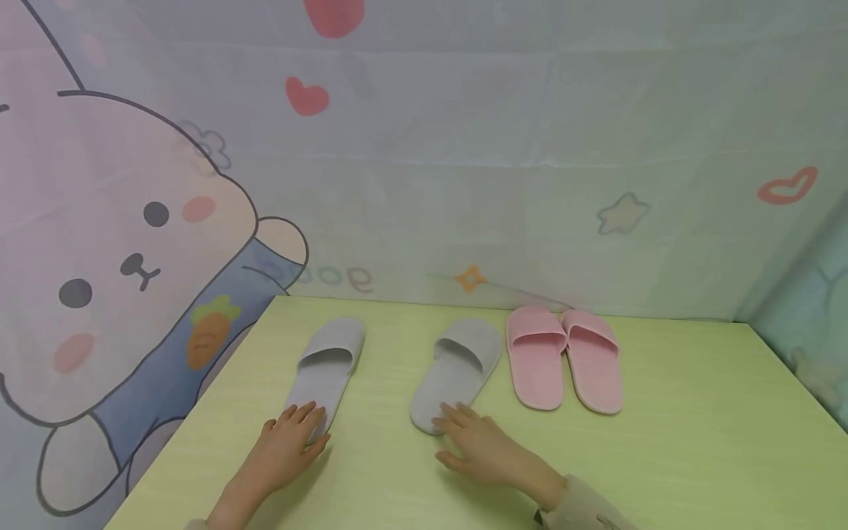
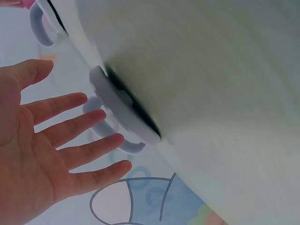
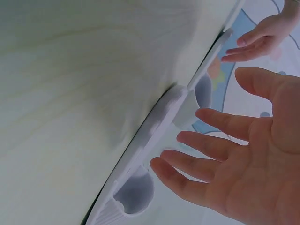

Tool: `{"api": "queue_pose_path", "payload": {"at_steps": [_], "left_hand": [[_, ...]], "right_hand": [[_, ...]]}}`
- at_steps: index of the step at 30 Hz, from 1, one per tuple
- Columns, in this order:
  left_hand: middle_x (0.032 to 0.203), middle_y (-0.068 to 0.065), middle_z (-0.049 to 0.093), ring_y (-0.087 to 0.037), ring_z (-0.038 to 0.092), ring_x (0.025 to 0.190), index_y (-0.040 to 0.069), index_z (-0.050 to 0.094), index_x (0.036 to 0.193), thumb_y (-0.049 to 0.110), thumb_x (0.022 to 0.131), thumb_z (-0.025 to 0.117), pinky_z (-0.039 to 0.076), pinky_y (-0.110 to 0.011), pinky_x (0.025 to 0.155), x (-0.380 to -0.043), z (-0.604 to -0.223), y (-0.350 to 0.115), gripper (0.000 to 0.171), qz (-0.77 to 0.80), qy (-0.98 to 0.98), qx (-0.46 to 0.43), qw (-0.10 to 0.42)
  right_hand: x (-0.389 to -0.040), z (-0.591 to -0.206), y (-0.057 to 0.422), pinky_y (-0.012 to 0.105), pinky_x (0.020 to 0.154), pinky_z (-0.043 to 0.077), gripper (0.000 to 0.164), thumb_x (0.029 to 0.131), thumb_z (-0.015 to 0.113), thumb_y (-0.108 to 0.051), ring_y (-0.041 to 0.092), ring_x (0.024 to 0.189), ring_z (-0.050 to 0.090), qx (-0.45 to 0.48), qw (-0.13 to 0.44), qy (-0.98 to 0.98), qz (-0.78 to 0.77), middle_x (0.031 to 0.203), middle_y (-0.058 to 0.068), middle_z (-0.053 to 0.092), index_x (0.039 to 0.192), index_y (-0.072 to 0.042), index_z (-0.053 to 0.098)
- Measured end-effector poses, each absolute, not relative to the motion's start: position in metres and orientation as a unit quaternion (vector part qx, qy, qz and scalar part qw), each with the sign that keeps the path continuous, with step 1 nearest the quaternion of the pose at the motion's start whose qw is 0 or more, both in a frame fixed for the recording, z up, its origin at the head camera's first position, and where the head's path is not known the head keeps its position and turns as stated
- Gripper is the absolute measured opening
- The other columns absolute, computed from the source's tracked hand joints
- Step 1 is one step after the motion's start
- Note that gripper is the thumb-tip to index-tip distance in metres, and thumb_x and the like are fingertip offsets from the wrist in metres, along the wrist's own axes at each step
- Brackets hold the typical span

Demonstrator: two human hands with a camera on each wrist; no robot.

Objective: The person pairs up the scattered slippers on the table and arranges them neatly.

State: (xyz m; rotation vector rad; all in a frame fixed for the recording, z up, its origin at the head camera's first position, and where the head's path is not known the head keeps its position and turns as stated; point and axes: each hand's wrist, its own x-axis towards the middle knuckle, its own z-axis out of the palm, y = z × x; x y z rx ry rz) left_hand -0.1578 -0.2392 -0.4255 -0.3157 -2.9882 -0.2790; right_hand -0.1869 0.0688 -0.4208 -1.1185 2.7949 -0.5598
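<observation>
Two grey slippers lie apart on the table, open-toed ends pointing away from me. Over the heel end of the left grey slipper (image 1: 336,336) is my left hand (image 1: 283,450), its fingers spread and fairly straight. My right hand (image 1: 489,450) hovers likewise at the heel of the right grey slipper (image 1: 445,386), which is angled to the right. In the left wrist view the left slipper (image 2: 124,110) lies just beyond the fingertips. The right wrist view shows a gap between the fingers and the right slipper (image 3: 157,119). Neither hand holds anything.
A pair of pink slippers, one on the left (image 1: 538,375) and one on the right (image 1: 599,375), lies side by side right of the grey ones. The pale yellow-green table (image 1: 695,442) ends at a cartoon-printed cloth backdrop (image 1: 464,147).
</observation>
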Motion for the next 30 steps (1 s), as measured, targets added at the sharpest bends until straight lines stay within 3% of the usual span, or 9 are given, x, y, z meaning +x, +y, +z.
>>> {"api": "queue_pose_path", "payload": {"at_steps": [5,13,20,30], "left_hand": [[0.124,-0.017,0.054,-0.043,0.048,0.112,0.006,0.055,0.117,0.029,0.085,0.057,0.039,-0.061,0.081,-0.161,-0.427,-0.241,0.039,-0.085,-0.986,-0.126,0.064],[0.116,-0.015,0.059,-0.039,0.054,0.104,0.007,0.058,0.111,0.027,0.081,0.062,0.045,-0.055,0.074,-0.168,-0.428,-0.246,0.036,-0.023,-0.972,-0.199,0.124],[0.118,-0.016,0.058,-0.040,0.054,0.104,0.007,0.059,0.113,0.029,0.079,0.064,0.047,-0.052,0.073,-0.177,-0.433,-0.255,0.040,-0.001,-0.964,-0.226,0.142],[0.119,-0.017,0.057,-0.041,0.053,0.106,0.006,0.057,0.116,0.031,0.083,0.059,0.045,-0.055,0.073,-0.178,-0.438,-0.264,0.041,-0.006,-0.971,-0.212,0.109]], "right_hand": [[-0.192,-0.422,0.064,0.061,0.093,0.033,0.049,0.087,0.052,-0.033,0.041,0.128,0.032,-0.371,0.039,0.914,-0.161,0.140,0.018,0.035,0.129,-0.008,0.045],[-0.204,-0.428,0.062,0.060,0.093,0.034,0.048,0.088,0.052,-0.031,0.041,0.128,0.032,-0.395,0.029,0.908,-0.135,0.141,0.016,0.035,0.130,-0.010,0.045],[-0.210,-0.432,0.058,0.057,0.095,0.035,0.047,0.089,0.050,-0.033,0.040,0.128,0.032,-0.414,0.019,0.905,-0.096,0.142,0.014,0.035,0.131,-0.013,0.044],[-0.215,-0.439,0.058,0.054,0.090,0.042,0.052,0.087,0.051,-0.038,0.042,0.123,0.039,-0.415,-0.010,0.910,-0.015,0.138,0.017,0.039,0.132,-0.014,0.041]]}}
